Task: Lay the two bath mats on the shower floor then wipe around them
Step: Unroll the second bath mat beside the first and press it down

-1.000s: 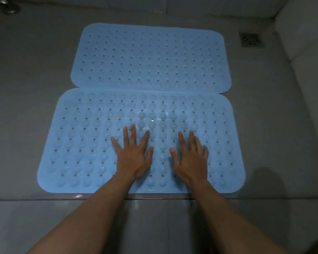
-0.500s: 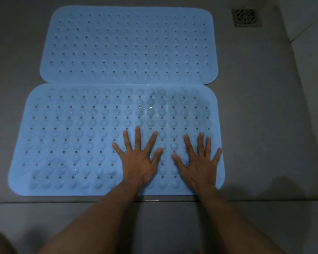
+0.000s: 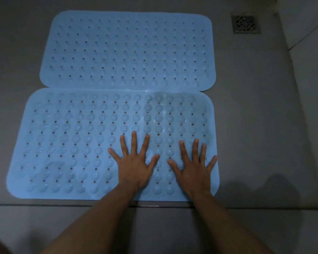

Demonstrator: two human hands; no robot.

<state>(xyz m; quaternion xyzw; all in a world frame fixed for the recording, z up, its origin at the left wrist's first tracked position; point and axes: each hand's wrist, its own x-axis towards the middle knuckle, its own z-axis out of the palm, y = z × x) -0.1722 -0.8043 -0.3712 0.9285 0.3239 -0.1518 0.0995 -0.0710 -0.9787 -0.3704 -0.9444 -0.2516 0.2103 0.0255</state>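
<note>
Two light blue rubber bath mats with rows of holes lie flat on the grey shower floor, long edges touching. The far mat [image 3: 127,50] shows small bumps. The near mat [image 3: 72,143] shows round suction cups. My left hand [image 3: 135,164] rests palm down on the near mat, right of its middle, fingers spread. My right hand [image 3: 194,166] lies flat on the mat's right end, fingers spread, the little finger at the mat's right edge. Neither hand holds anything.
A square metal floor drain [image 3: 245,23] sits at the back right of the shower floor [image 3: 255,116]. A pale tiled wall [image 3: 312,61] rises on the right. A low step edge [image 3: 44,205] runs across just in front of the near mat.
Both hands have slid to the right along the near mat, from its middle to its right end, and the fingers have spread wider. The camera view shifted with them.
</note>
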